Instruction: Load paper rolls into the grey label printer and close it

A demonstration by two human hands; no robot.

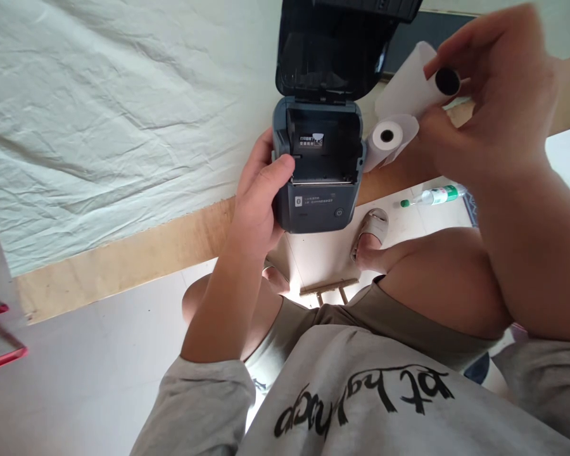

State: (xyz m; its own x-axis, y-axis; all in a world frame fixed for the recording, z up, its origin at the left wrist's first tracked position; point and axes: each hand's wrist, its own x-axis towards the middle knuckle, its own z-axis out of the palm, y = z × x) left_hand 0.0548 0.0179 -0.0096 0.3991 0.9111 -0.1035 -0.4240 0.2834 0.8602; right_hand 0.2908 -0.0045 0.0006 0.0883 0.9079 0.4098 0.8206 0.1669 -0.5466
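My left hand (pixel 261 190) grips a dark blue-grey portable label printer (pixel 313 201) by its left side, thumb on the front edge. The printer's black lid (pixel 332 54) stands swung up, and the paper bay shows no roll inside, only a small printed label at the back. My right hand (pixel 494 101) has its fingers closed about the end of a white paper roll with a black core (pixel 406 79). A smaller white paper roll (pixel 388 142) stands between the printer and that hand, close to its thumb; whether they touch I cannot tell.
A pale, wrinkled cloth (pixel 123 114) covers the table, whose bare wooden edge (pixel 171 237) runs along the front. Behind the rolls lies a dark flat object (pixel 425 38). A plastic bottle with a green cap (pixel 434 195) rests on the floor. Red bars (pixel 2 361) show at far left.
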